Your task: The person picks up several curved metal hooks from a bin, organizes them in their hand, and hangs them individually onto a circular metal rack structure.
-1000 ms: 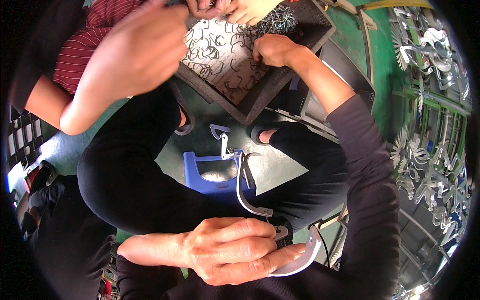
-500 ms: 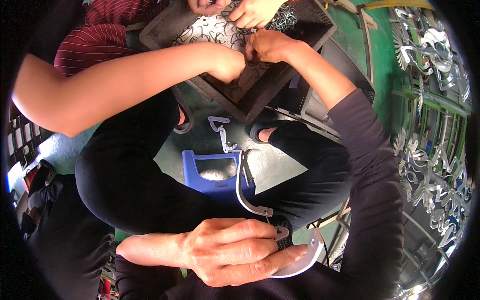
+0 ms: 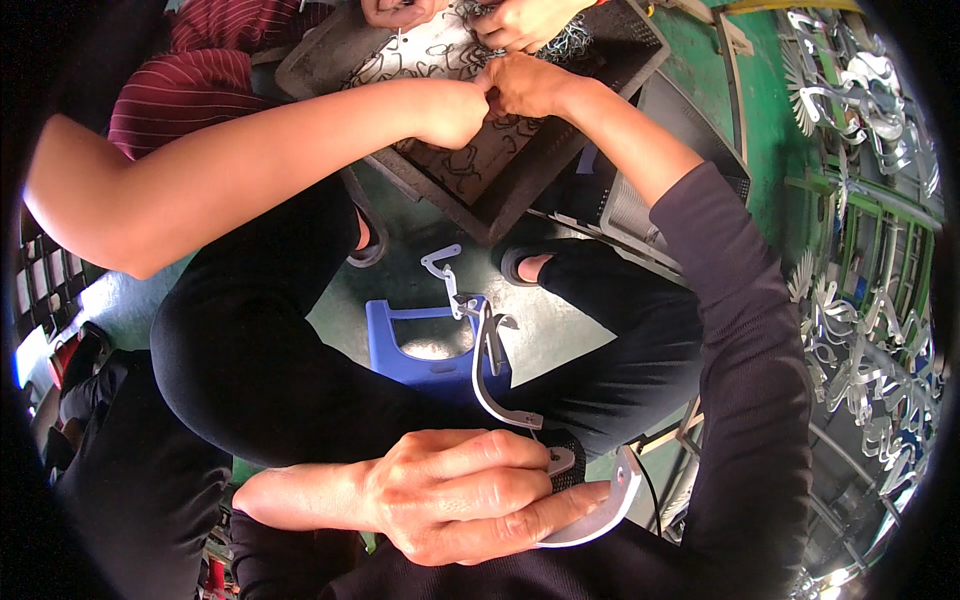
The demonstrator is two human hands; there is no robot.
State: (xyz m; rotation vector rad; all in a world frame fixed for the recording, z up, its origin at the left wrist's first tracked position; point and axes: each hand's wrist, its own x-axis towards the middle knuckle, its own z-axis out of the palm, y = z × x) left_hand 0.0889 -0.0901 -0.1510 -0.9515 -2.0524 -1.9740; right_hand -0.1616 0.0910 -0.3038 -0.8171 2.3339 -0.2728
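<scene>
My left hand (image 3: 465, 495) is closed round a curved metal plate (image 3: 610, 515) with a hole near its end. From a thin wire at that hand hangs a curved metal strip (image 3: 483, 385), and smaller bent metal pieces (image 3: 440, 262) dangle linked beyond it. My right hand (image 3: 530, 85) is over a dark crate (image 3: 490, 225), its fingertips pinched together; what they hold, if anything, is hidden. Several wire hooks (image 3: 415, 62) lie in the crate. A bare-armed co-worker's fist (image 3: 455, 115) meets my fingertips, and another pair of hands (image 3: 530, 20) works at the crate's far side.
A blue plastic stool (image 3: 430, 372) stands on the floor below the hanging pieces. Dark-trousered legs (image 3: 250, 330) flank it. At the right, many metal parts (image 3: 860, 350) hang on green racks. A grey perforated bin (image 3: 640, 200) sits beside the crate.
My right hand and the co-worker's fist have risen slightly away from the crate's bottom. The dangling metal pieces have swung a little to the right. My left hand has barely shifted.
</scene>
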